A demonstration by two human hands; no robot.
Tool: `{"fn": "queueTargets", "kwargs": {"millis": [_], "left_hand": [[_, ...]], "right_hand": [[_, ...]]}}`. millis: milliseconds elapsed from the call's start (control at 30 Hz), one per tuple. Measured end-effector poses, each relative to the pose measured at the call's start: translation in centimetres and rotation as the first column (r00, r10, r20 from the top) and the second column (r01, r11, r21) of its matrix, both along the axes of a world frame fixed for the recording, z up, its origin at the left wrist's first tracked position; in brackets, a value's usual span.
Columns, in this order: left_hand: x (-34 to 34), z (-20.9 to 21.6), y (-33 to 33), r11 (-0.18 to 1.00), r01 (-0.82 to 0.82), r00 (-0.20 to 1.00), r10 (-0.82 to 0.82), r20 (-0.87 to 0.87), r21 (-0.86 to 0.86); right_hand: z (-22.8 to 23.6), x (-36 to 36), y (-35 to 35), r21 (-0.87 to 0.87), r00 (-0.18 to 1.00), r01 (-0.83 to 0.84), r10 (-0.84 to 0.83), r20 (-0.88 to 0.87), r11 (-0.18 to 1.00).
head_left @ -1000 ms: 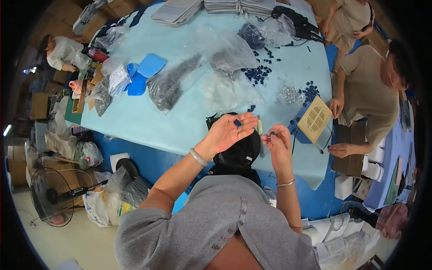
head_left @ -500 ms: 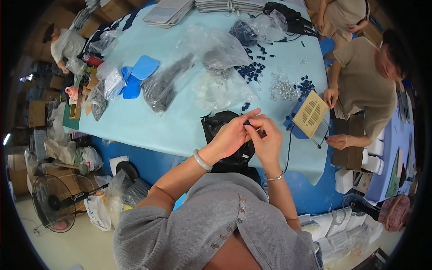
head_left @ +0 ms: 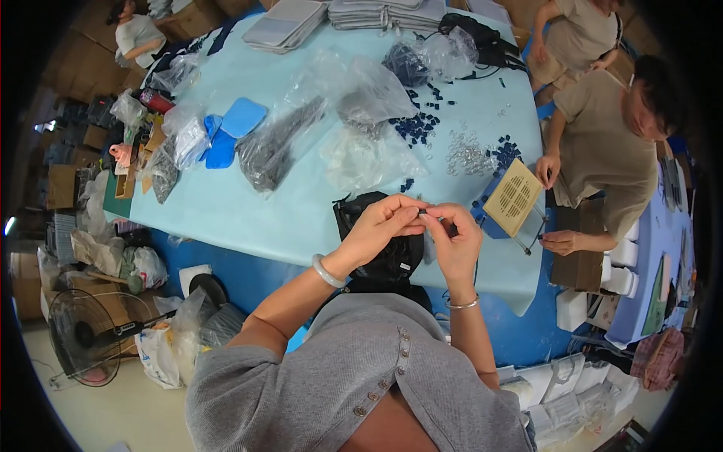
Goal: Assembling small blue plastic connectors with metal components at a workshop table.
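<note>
Above a black bag at the table's near edge, my hands meet fingertip to fingertip. Between them is a small dark piece, mostly covered by the fingers, so its exact kind does not show. My left hand pinches it from the left with thumb and forefinger. From the other side, my right hand grips it with thumb and fingertips. Beyond them lie a heap of small dark-blue pieces, scattered small clear pieces and a second dark-blue heap.
A blue device with a beige slotted panel stands at the table's right edge, beside a co-worker. Clear plastic bags, blue pouches and stacked grey fabric pieces lie on the table. A fan stands lower left.
My left hand's outstretched fingers have curled into a pinch on the small dark piece. My right hand has shifted slightly right and down. The person at the far left has moved.
</note>
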State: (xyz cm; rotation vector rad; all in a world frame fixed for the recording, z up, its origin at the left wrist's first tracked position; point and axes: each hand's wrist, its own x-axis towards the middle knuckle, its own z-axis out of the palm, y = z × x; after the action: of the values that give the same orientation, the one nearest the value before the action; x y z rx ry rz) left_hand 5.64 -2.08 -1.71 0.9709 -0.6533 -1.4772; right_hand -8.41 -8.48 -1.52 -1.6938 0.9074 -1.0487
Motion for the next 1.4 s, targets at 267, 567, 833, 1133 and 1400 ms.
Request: {"fn": "queueTargets", "kwargs": {"millis": [267,567,833,1133,1400], "left_hand": [[-0.5,0.3,0.0,0.999,-0.036,0.988,0.034,0.152,0.012],[-0.5,0.4,-0.4,0.991,-0.054,0.991,0.038,0.129,0.126],[-0.9,0.2,-0.6,0.986,-0.106,0.988,0.090,0.129,0.126],[-0.5,0.3,-0.5,0.993,-0.030,0.992,0.015,0.122,0.116],[-0.2,0.6,-0.4,0.993,0.015,0.992,-0.029,0.126,0.116]], "right_hand": [[-0.4,-0.7,0.0,0.278,0.997,-0.030,0.008,0.078,0.960],[-0.2,-1.4,-0.2,0.557,0.965,-0.213,0.085,0.247,0.803],[-0.2,-1.4,0.0,0.510,0.981,-0.163,0.083,0.176,0.845],[-0.3,-1.7,-0.3,0.540,0.969,-0.209,0.098,0.227,0.815],[-0.3,-1.8,-0.3,0.561,0.962,-0.246,0.131,0.238,0.790]]}}
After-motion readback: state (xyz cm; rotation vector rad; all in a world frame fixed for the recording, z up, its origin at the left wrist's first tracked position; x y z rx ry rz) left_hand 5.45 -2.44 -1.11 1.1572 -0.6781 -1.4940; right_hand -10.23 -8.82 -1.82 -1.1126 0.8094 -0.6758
